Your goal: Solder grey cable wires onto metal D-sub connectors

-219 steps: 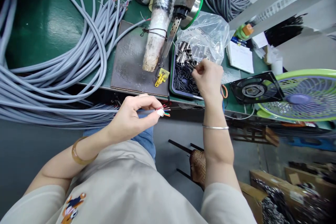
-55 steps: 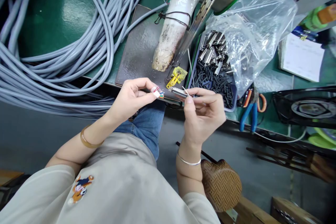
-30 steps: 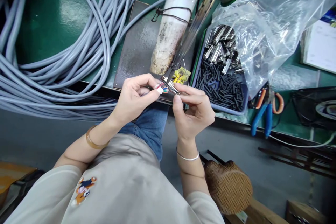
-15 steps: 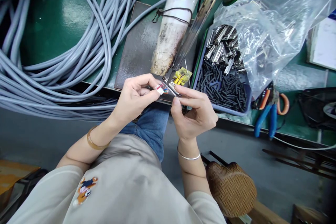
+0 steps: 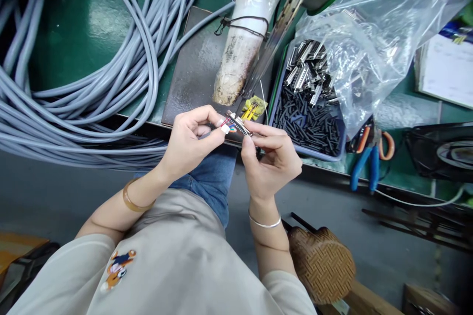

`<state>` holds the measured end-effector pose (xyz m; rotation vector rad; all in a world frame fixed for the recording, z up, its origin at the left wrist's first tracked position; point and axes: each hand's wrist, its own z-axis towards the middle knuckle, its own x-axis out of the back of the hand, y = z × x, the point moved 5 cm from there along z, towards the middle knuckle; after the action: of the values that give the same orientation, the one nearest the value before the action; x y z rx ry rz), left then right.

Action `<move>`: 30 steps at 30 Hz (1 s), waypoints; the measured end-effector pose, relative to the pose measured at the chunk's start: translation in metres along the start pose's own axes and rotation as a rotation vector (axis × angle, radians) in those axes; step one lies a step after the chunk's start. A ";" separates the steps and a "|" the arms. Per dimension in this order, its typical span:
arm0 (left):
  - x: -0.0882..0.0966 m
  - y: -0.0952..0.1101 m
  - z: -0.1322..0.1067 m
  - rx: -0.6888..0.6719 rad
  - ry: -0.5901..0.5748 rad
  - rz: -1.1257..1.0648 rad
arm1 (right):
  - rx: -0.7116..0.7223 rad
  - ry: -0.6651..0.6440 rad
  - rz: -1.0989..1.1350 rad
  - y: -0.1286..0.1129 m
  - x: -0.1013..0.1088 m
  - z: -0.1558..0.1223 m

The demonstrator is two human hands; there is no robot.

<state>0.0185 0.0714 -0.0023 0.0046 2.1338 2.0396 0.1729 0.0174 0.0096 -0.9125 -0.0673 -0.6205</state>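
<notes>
Connector (image 5: 239,124) tilts between both hands at the dark board's (image 5: 197,56) front edge: right hand (image 5: 273,160) pinches its right end, leaving the rest exposed; left hand (image 5: 190,140) pinches coloured wires (image 5: 232,129), presumably keeping their ends close. Metal rod (image 5: 297,2) slants down just beyond; parts tray (image 5: 314,154) stands right, probably for quick reach.

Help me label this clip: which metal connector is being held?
The connector pinched by the right hand, beside the coloured wires in the left hand; the other connectors lie piled, untouched.
</notes>
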 end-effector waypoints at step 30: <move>-0.002 0.005 0.003 -0.077 0.035 0.104 | 0.138 0.012 -0.101 -0.002 -0.003 0.009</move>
<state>0.0206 0.0742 0.0027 0.0714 2.1156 2.1948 0.1713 0.0249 0.0153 -0.7749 -0.1442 -0.7062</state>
